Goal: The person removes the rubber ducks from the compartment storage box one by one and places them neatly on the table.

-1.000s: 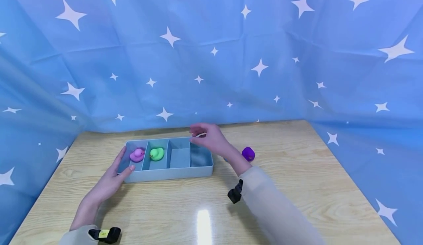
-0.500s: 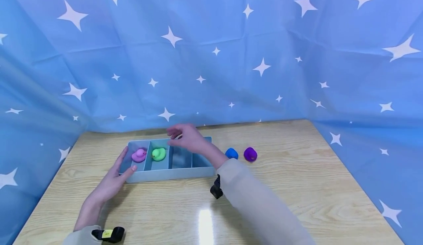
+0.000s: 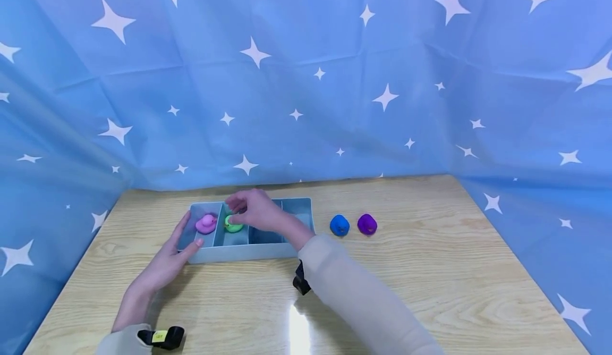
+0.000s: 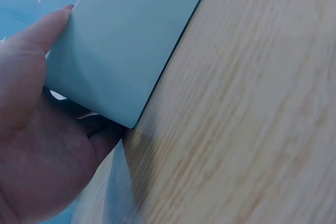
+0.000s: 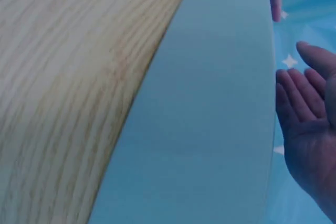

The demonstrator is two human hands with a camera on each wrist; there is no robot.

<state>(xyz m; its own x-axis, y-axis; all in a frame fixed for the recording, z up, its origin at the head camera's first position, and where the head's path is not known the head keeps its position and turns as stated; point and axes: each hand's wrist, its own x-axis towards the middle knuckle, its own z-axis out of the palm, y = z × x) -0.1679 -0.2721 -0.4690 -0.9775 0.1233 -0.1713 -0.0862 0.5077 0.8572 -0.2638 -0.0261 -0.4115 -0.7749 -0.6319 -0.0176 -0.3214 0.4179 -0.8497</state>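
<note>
A blue-grey divided box (image 3: 239,253) lies lengthwise on the table. Its leftmost compartment holds a pink rubber duck (image 3: 206,225), and the one beside it a green rubber duck (image 3: 233,226). My left hand (image 3: 164,265) grips the box's left end, thumb at the front rim and fingers along the side. In the left wrist view the thumb (image 4: 52,24) presses on the box wall. My right hand (image 3: 260,212) hovers over the green duck, partly covering it. Its fingers are loosely bent, thumb apart, with nothing between them in the right wrist view.
To the right of the box, a blue rubber duck (image 3: 339,226) and a purple one (image 3: 367,225) sit side by side on the wooden table (image 3: 430,270). A blue curtain (image 3: 306,78) with white stars hangs behind the table and along its sides.
My right hand has moved left across the box and lowered over the green duck, uncovering the blue duck. The left hand keeps its hold on the box.
</note>
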